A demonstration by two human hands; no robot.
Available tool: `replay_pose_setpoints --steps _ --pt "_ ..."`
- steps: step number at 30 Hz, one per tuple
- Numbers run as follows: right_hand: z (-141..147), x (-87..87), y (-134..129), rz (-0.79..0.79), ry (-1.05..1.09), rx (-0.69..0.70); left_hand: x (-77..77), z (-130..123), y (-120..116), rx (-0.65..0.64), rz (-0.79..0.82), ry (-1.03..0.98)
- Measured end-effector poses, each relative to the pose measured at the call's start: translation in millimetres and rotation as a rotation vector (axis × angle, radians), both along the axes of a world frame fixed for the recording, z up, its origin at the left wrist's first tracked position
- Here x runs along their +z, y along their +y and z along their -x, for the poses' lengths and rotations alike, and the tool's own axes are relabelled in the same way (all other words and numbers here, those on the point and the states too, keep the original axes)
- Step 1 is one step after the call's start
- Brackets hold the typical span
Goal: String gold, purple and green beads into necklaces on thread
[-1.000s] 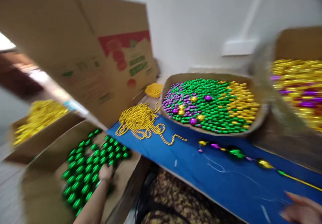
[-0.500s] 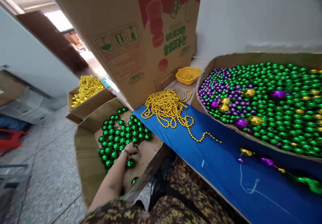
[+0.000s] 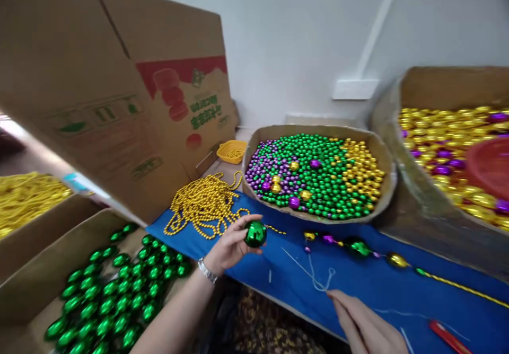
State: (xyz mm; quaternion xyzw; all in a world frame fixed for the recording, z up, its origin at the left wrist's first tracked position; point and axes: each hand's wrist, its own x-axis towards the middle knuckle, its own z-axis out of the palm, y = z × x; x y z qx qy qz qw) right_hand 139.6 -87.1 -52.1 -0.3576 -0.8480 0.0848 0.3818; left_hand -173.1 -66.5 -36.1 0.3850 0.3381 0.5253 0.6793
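Note:
Raised over the blue cloth (image 3: pixel 254 272), my left hand (image 3: pixel 228 250) has its fingers around a large shiny green ball bead (image 3: pixel 255 234). My right hand (image 3: pixel 363 322), low on the right, pinches a white thread (image 3: pixel 314 277) at its looped part. A thin, needle-like pale line (image 3: pixel 296 261) lies along the thread's end, too fine to make out fully. The thread leads up to a strand of gold, purple and green beads (image 3: pixel 358 246) on the cloth. A tangle of gold bead chain (image 3: pixel 202 203) lies behind my left hand.
A carton of green balls (image 3: pixel 107 305) stands below left, beside a carton of gold chains (image 3: pixel 32 197). At the back are a large cardboard box (image 3: pixel 178 131), a yellow basket (image 3: pixel 231 152) and a tray of mixed beads (image 3: pixel 318 171). A red-handled tool (image 3: pixel 449 337) lies right.
My left hand has come up out of the green-ball carton with a ball and moved right over the cloth. My right hand has come into view on the thread. The view has turned right.

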Motion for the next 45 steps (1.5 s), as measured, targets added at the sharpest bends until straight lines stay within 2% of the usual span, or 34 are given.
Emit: replay_pose_setpoints --steps 2,5,11,16,21,23,25,29,32,37,42,45 --pt "-6 3.2 -2 -0.033 -0.019 -0.079 -2.9 -26 11 -0.069 0.02 -0.105" --pt "-16 2.3 -5 -0.035 -0.048 -0.147 -7.5 -49 19 -0.114 0.056 -0.204" --pt "-26 -3.6 -7 -0.039 -0.078 -0.186 -13.0 -64 20 -0.155 0.105 -0.206" --pt "-32 -9.3 -6 -0.112 -0.21 -0.208 -8.6 -61 18 -0.157 0.086 -0.111" --pt "-30 -11.6 -5 -0.199 -0.309 -0.248 3.0 -68 16 -0.139 -0.012 0.202" --pt "-25 -15.3 -3 -0.181 -0.283 -0.236 5.1 -79 13 -0.169 -0.028 0.244" --pt "-21 -20.3 -2 -0.123 -0.203 -0.211 4.6 -92 9 -0.162 -0.025 0.203" --pt "-19 -26.8 -2 0.11 -0.015 -0.125 -0.5 -112 3 -0.076 0.012 0.023" --pt "-22 -27.0 -4 0.217 0.048 -0.093 -2.5 -117 1 -0.072 0.048 -0.034" --pt "-25 -31.4 -6 0.191 0.065 -0.102 0.5 -117 1 -0.076 0.071 -0.073" --pt "-25 -37.5 -3 0.08 0.055 -0.111 2.5 -118 1 -0.041 0.017 0.006" --pt "-25 -35.2 -3 0.124 0.067 -0.105 0.7 -119 1 -0.045 0.005 0.005"
